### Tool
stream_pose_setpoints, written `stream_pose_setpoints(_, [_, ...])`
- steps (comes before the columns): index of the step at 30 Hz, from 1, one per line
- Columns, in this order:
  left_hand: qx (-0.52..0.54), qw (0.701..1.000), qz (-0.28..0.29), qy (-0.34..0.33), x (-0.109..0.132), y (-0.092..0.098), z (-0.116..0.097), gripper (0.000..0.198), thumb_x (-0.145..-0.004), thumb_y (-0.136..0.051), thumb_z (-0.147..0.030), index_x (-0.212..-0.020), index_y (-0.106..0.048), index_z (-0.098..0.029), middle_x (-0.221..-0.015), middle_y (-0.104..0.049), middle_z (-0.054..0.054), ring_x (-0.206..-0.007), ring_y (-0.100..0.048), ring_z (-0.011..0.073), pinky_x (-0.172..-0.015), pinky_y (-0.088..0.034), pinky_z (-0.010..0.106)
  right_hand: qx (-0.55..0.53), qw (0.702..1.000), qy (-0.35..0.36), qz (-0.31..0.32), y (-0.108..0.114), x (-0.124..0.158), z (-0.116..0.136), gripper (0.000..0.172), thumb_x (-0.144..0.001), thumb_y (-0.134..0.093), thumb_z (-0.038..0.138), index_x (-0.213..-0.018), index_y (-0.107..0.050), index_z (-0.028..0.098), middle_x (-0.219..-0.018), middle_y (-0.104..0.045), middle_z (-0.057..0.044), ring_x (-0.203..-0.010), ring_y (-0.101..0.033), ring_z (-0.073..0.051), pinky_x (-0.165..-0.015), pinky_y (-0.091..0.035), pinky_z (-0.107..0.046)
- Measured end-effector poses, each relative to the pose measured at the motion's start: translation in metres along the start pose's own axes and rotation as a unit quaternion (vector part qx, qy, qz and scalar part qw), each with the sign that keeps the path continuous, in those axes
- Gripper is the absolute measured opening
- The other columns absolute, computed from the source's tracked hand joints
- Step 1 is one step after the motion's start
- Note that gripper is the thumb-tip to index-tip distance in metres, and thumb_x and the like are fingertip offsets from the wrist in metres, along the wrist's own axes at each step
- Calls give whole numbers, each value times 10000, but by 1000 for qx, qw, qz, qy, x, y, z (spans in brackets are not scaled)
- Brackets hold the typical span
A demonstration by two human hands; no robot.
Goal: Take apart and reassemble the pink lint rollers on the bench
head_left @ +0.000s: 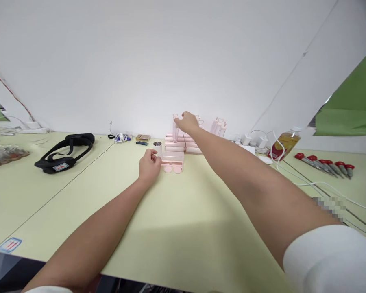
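Observation:
Pink boxes [175, 149] are stacked in rows near the wall, with upright pink pieces topped by heart shapes standing on them. My right hand [187, 123] is raised over the stack, its fingers closed at the top of one upright pink piece [175, 132]. Lower and to the left, my left hand [150, 165] rests on the table with fingers curled beside an open pink box [172, 163] and a small cylinder [157, 149] with a dark top. Whether it holds anything is too small to tell. Two round pink discs [177, 170] lie in front of the open box.
A black head strap [67, 156] lies at the left, with a coiled white cable [120, 138] and a small yellowish box [143, 137] behind. Right are a bottle [285, 143], white cables, chargers [261, 141] and several red-topped tools [326, 165].

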State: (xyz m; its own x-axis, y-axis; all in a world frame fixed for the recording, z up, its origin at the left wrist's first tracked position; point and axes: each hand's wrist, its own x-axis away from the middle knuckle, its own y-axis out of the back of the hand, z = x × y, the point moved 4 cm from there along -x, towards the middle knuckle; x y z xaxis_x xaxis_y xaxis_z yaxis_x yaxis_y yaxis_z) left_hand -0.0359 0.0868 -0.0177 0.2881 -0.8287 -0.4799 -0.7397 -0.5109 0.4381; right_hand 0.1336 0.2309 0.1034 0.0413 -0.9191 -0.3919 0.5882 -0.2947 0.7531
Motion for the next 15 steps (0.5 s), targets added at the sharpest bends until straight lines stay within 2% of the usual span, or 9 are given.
stream_pose_setpoints(3, [9,1000,0,-22,3,-4,-4,168,-745,-502,-209,-912,-515,-214,-614,-512,-53,-583,-521,134,-606,-404,244,81,994,61,-41,24,-5,-6,425,-883,-472,421,-1190,-521,132,-1171,-574,-197,-1123,-499,-342,-933,-374,-485])
stream_pose_setpoints(5, [12,999,5,-29,4,-6,-7,174,-739,-507,-206,-913,-519,-212,-623,-518,-52,-580,-511,131,-601,-398,244,179,981,56,-46,36,-9,-18,387,-872,-503,374,-1153,-552,113,-1189,-556,-214,-1173,-458,-372,-955,-344,-517])
stream_pose_setpoints(7, [13,999,8,-30,4,-7,-9,180,-736,-508,-201,-915,-523,-211,-623,-522,-52,-575,-505,130,-598,-395,244,227,974,3,-8,43,-11,-36,323,-809,-589,297,-1055,-606,89,-1109,-587,-223,-1108,-508,-372,-905,-385,-497])
stream_pose_setpoints(9, [11,1000,8,-28,5,-6,-9,175,-736,-508,-201,-909,-529,-208,-616,-516,-52,-573,-501,131,-598,-394,245,230,973,-18,19,44,-9,-50,268,-760,-630,242,-976,-636,83,-994,-625,-209,-977,-579,-335,-818,-438,-438])
stream_pose_setpoints(12, [11,1000,5,-28,5,-4,-9,159,-741,-506,-207,-896,-542,-202,-613,-509,-50,-577,-501,131,-604,-397,246,220,975,-7,33,41,-2,-60,226,-736,-639,215,-932,-648,101,-921,-646,-172,-875,-604,-281,-748,-455,-361])
stream_pose_setpoints(15, [20,999,15,-39,5,-3,-7,128,-747,-509,-217,-865,-556,-198,-603,-496,-50,-564,-481,124,-593,-392,241,215,976,22,38,40,6,-59,197,-715,-640,202,-895,-647,124,-904,-652,-142,-845,-596,-254,-721,-445,-319])
